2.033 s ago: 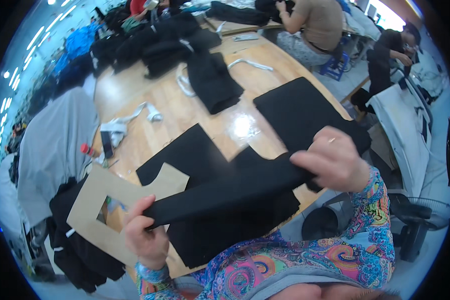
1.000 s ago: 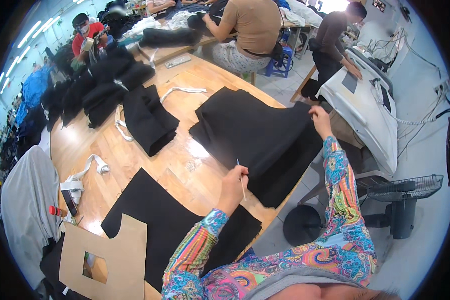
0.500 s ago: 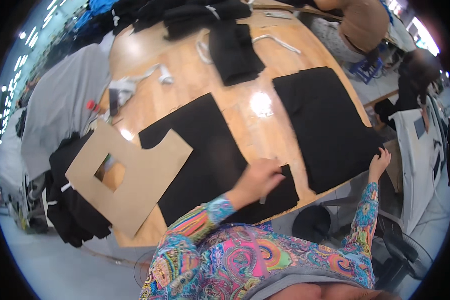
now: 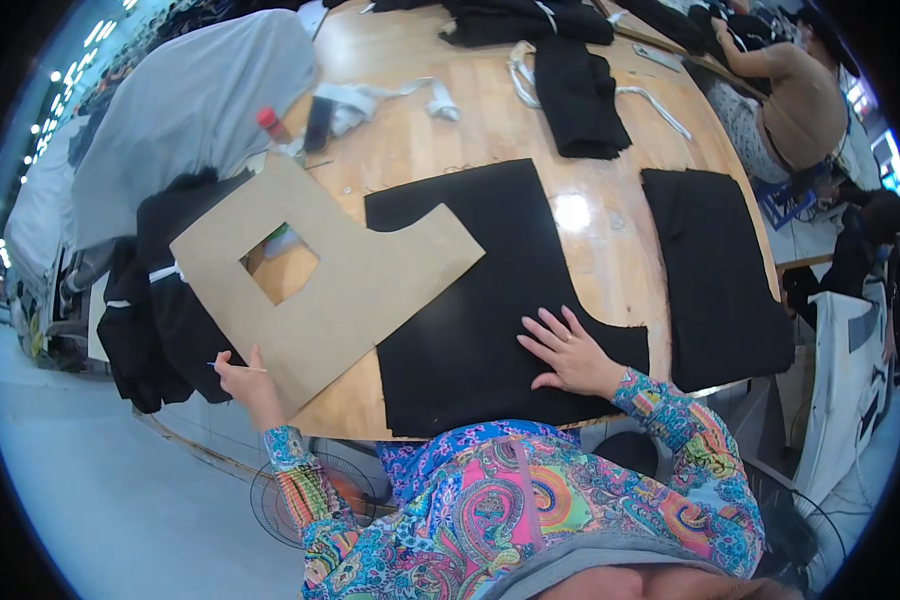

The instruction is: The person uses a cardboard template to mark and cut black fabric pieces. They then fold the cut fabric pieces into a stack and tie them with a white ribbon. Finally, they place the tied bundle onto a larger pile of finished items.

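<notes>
Counter (image 4: pixel 510 130): varnished wood, glossy, throws a lamp glare. Black fabric piece (image 4: pixel 490 320): matt cloth, soft nap, no sheen. Second black panel (image 4: pixel 715 270): same matt cloth. Cardboard template (image 4: pixel 340 275): plain brown board, matt, smooth. White strips (image 4: pixel 400 95): cloth. Grey cover (image 4: pixel 190 110): smooth matt cloth. Sleeves (image 4: pixel 670 420): printed knit fabric.

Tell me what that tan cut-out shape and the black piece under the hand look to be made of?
The tan template looks like stiff matte cardboard: flat, with crisp cut edges and a square window. The black piece under the right hand seems to be matte woven or felted fabric, lying limp without shine; the exact fibre cannot be told.
</notes>
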A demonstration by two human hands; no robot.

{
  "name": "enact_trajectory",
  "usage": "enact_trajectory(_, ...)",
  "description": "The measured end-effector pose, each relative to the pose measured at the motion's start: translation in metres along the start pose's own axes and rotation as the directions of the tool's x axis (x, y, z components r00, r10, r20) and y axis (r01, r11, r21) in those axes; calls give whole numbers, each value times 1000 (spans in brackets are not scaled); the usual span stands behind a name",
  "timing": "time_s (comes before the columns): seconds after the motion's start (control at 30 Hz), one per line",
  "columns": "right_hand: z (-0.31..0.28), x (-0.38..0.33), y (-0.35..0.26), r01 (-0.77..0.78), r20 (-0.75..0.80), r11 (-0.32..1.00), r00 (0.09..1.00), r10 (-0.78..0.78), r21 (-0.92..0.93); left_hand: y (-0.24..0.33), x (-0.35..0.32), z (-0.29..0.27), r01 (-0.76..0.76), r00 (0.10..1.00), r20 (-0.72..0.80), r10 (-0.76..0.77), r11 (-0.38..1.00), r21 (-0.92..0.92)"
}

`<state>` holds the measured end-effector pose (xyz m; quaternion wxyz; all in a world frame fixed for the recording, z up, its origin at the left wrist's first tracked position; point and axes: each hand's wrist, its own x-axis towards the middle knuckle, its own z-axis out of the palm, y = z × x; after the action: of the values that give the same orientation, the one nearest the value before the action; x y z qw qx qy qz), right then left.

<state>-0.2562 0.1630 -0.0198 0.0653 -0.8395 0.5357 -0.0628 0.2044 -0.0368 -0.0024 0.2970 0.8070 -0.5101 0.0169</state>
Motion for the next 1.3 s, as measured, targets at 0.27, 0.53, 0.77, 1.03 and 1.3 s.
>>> enact_trajectory(0.27, 2, 4, -14, -78, 85, 993, 993, 86, -92, -26, 14, 11, 0, 995, 87, 45, 891, -453)
enact_trajectory(0.53, 5, 7, -18, -84, 108, 993, 990, 92, -79, 47, 29, -71, -293, 951, -129, 281, 687, -665)
enact_trajectory(0.77, -24, 22, 7, -298, -92, 834, 921, 380, 464, 117, 10, -142, -435, 898, -353, 262, 416, -798)
enact_trajectory(1.03, -82, -12, 73, -77, -318, 389, 446, 837, 918, 126, -31, -90, 22, 962, 120, 247, 364, -931)
enact_trajectory(1.3, -105, -39, 105, -337, -399, 515, 356, 845, 788, 84, -124, 28, 464, 761, 579, 292, 379, -801)
